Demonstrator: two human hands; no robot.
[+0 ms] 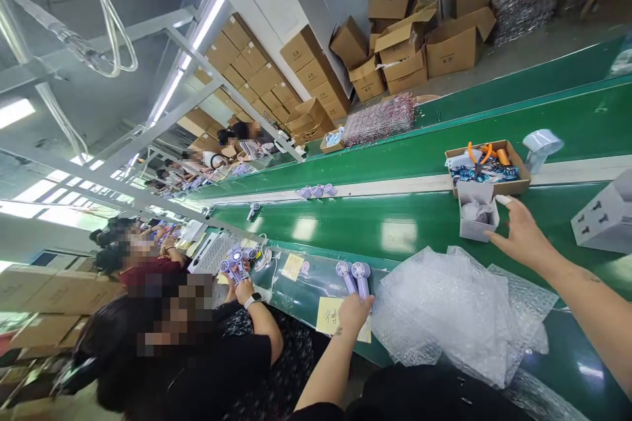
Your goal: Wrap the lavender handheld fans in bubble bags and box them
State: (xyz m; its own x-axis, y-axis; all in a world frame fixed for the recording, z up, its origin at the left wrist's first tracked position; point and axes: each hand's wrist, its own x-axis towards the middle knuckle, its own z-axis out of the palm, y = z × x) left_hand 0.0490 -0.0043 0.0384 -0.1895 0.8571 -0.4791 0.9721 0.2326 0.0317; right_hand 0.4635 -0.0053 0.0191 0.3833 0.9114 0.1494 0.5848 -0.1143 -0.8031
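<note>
Clamping two fans (363, 284) in its fingers, left hand (353, 316) faces open belt (365, 214); right hand (524, 237) spreads fingers beside box rim (476, 228).

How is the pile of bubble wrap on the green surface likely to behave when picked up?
The bubble wrap would probably sag, since its loose sheets lie crumpled. It is likely light for its bulk, being thin and see-through. Overlapping sheets might slide apart.

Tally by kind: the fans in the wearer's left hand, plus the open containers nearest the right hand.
Purple fans in the left hand: 2
White box by the right hand: 1
Cardboard tray just beyond: 1
Total: 4
</note>
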